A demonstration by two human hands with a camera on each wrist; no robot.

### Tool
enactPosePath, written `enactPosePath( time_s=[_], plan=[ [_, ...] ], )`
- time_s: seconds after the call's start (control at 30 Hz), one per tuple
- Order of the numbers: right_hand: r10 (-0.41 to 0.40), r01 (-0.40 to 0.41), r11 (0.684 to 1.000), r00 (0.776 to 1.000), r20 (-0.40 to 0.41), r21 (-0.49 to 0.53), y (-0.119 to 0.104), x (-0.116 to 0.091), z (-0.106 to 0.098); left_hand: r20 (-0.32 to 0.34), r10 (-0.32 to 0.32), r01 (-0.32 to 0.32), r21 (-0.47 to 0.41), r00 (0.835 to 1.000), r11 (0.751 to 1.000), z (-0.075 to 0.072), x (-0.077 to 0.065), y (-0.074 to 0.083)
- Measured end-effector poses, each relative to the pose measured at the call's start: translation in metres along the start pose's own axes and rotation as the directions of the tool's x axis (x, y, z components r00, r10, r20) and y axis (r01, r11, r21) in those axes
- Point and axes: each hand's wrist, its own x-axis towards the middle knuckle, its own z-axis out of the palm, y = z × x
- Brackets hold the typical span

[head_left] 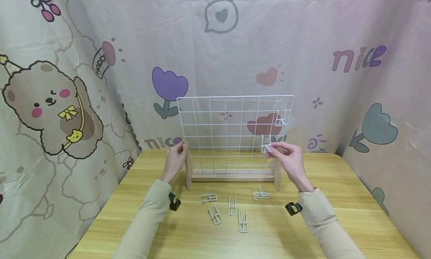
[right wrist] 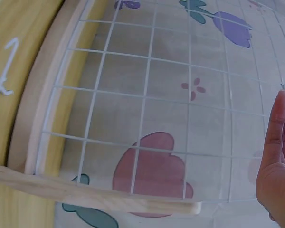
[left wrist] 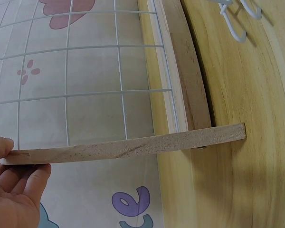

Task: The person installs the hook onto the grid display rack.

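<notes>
A white wire grid panel (head_left: 226,135) stands upright in a wooden stand (head_left: 232,175). My left hand (head_left: 176,156) grips the upper end of the stand's left wooden upright (left wrist: 99,148), thumb on one side and fingers on the other. Against the grid's lower right part, my right hand (head_left: 289,157) pinches a white wire hook (head_left: 263,141); whether it is hooked over a wire I cannot tell. Another wire hook (head_left: 280,121) hangs higher up near the grid's right edge. In the right wrist view the held hook is mostly out of frame, beyond the fingertips (right wrist: 281,102).
Several loose white wire hooks (head_left: 243,222) lie on the wooden table (head_left: 188,236) in front of the stand. One of them, a hook (head_left: 261,193), lies close to the stand's right foot. A printed curtain (head_left: 215,57) hangs behind and along both sides.
</notes>
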Motion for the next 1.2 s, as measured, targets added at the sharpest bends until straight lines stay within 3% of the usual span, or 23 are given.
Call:
enactPosePath(
  time_s=[0.27,0.53,0.77,0.97,1.2],
  plan=[
    [-0.003,0.007,0.999,0.998,-0.069,0.049,-0.006,0.013,0.011,-0.001,0.005,-0.005,0.002,1.000,1.000,0.000,0.000,0.000],
    [-0.037,0.048,0.988,0.996,-0.082,0.145,-0.008,0.022,0.021,0.002,0.004,-0.004,0.006,1.000,1.000,0.000,0.000,-0.001],
    [-0.021,0.052,0.986,0.981,-0.193,0.157,-0.010,0.031,0.030,0.003,-0.005,0.005,-0.004,1.000,1.000,0.000,0.001,-0.002],
    [-0.011,0.083,0.961,0.965,-0.263,0.263,-0.011,0.037,0.038,-0.003,-0.003,0.003,0.007,1.000,1.000,0.000,0.001,-0.001],
    [0.021,0.077,0.942,0.958,-0.285,0.327,-0.011,0.041,0.042,0.004,-0.009,0.009,0.005,1.000,1.000,0.000,0.000,-0.001]
  ],
)
